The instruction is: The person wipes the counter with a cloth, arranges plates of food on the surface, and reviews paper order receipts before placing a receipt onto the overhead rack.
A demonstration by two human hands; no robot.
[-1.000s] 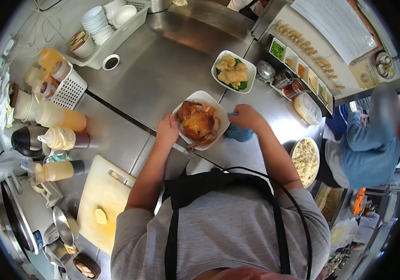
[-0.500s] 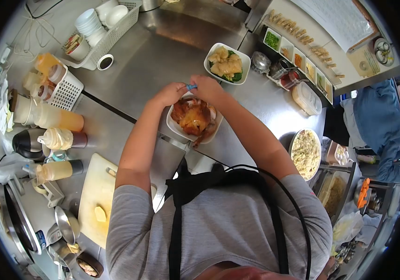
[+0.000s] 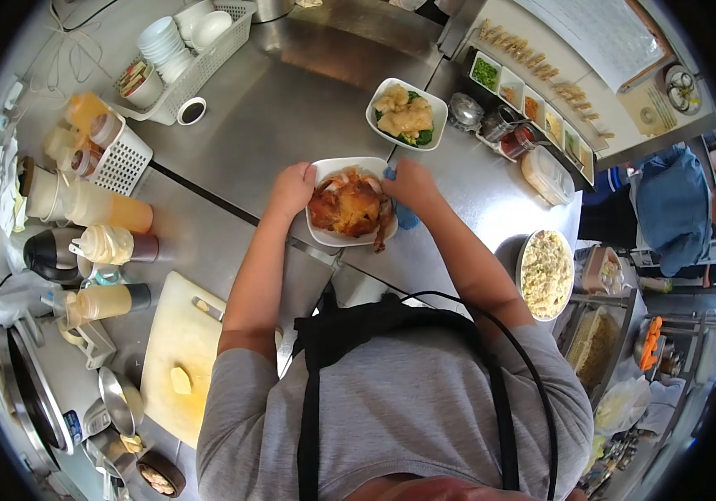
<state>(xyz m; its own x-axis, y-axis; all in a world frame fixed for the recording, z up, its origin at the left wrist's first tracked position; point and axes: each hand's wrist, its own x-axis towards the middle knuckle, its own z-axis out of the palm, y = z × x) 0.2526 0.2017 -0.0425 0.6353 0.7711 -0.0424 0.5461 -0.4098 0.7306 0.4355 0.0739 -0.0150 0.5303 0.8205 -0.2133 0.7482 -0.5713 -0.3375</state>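
Observation:
A browned roast chicken [image 3: 348,204] lies in a white square dish [image 3: 325,235] on the steel counter in front of me. My left hand [image 3: 293,188] is closed at the dish's left rim, its fingertips partly hidden. On the other side, my right hand [image 3: 412,184] is closed on a blue cloth [image 3: 406,219], which lies against the dish's right rim. One leg of the bird pokes past the lower right edge. Farther back stands a second white bowl [image 3: 435,138] with pale pieces over green leaves [image 3: 425,136].
At left is a cutting board [image 3: 166,334] near several sauce bottles [image 3: 108,302]. A small bowl of dark sauce [image 3: 192,111] sits by the white basket [image 3: 216,67]. Right are garnish containers [image 3: 533,108] and an oval dish of pale food [image 3: 546,275]. A person in blue [image 3: 673,209] stands far right.
My hands have parted from above the dish's far rim to its two sides. The blue cloth has come down along the right rim, and the dish sits turned slightly.

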